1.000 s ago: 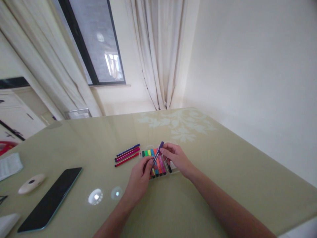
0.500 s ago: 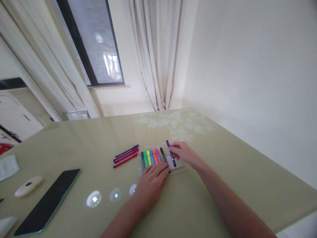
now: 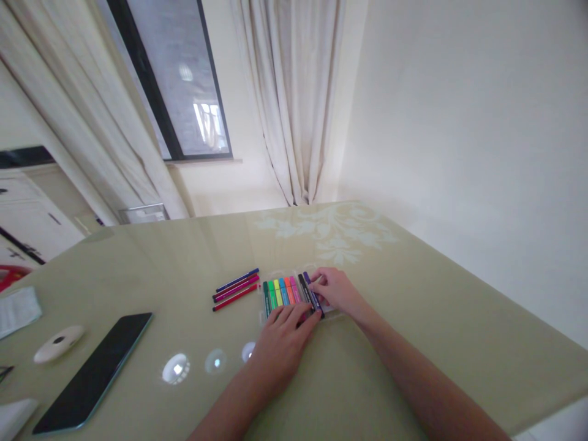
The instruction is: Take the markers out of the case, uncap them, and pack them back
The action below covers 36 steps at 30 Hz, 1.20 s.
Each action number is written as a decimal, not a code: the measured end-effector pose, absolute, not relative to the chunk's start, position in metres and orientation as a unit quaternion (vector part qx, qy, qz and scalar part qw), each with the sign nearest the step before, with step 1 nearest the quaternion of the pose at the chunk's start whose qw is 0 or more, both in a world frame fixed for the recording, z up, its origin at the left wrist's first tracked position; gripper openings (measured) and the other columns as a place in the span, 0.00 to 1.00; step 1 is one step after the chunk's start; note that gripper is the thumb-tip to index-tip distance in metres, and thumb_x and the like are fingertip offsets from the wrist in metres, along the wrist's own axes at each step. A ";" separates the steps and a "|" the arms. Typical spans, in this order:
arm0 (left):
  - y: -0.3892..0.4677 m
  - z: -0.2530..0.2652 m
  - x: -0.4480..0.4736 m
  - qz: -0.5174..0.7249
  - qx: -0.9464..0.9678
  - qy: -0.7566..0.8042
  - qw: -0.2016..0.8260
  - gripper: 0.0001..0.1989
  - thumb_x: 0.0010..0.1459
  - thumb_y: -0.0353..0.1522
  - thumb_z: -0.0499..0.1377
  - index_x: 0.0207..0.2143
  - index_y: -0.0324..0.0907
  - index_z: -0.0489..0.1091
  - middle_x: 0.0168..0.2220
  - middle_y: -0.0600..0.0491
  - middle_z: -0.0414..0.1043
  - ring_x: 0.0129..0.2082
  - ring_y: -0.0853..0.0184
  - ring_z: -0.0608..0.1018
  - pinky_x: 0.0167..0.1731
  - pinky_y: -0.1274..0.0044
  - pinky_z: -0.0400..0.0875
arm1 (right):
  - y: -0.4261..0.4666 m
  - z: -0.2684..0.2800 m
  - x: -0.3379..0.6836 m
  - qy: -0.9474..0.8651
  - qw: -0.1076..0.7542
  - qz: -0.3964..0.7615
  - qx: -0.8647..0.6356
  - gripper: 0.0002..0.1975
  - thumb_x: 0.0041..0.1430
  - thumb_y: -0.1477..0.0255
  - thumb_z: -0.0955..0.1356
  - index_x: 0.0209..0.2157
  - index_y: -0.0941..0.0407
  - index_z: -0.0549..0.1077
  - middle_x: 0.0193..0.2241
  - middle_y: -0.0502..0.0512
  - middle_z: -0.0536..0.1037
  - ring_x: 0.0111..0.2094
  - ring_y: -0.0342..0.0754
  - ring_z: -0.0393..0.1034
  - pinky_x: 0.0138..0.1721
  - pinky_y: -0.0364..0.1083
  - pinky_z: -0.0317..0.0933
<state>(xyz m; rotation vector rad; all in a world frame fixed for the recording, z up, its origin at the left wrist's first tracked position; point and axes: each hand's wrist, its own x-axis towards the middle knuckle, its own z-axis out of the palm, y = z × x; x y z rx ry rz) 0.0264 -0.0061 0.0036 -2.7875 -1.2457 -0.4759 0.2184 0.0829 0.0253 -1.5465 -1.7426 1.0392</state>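
A clear plastic case point(image 3: 262, 317) lies on the table, holding a row of markers in green, yellow, blue, orange and pink point(image 3: 285, 291). A black marker point(image 3: 304, 286) lies to the right of that row. My right hand point(image 3: 337, 288) pinches a purple marker point(image 3: 309, 280) close beside the black one. My left hand point(image 3: 285, 331) rests palm down over the case's near edge, fingers stretched across the lower marker ends. Its thumb reaches the near end of the purple marker. Left of the case, several loose markers point(image 3: 236, 288) in blue, magenta and red lie side by side.
A dark tablet-like slab point(image 3: 94, 370) lies at the table's left, with a white oval device point(image 3: 59, 344) and a pale folded cloth or tissue point(image 3: 19, 311) beyond it. A white wall point(image 3: 482, 153) borders the table's right side. Curtains point(image 3: 291, 104) hang behind.
My right hand has moved the purple marker left and down, from over the case's right part to right beside the black marker. My left thumb has shifted right onto its near end.
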 end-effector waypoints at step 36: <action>0.007 0.025 -0.001 -0.459 -0.667 -0.514 -0.283 0.19 0.70 0.43 0.50 0.48 0.43 0.75 0.35 0.52 0.75 0.31 0.65 0.75 0.32 0.74 0.70 | 0.059 0.039 0.186 -0.667 0.407 0.512 -0.356 0.16 0.61 0.56 0.72 0.37 0.55 0.79 0.28 0.49 0.77 0.28 0.44 0.69 0.32 0.42 0.62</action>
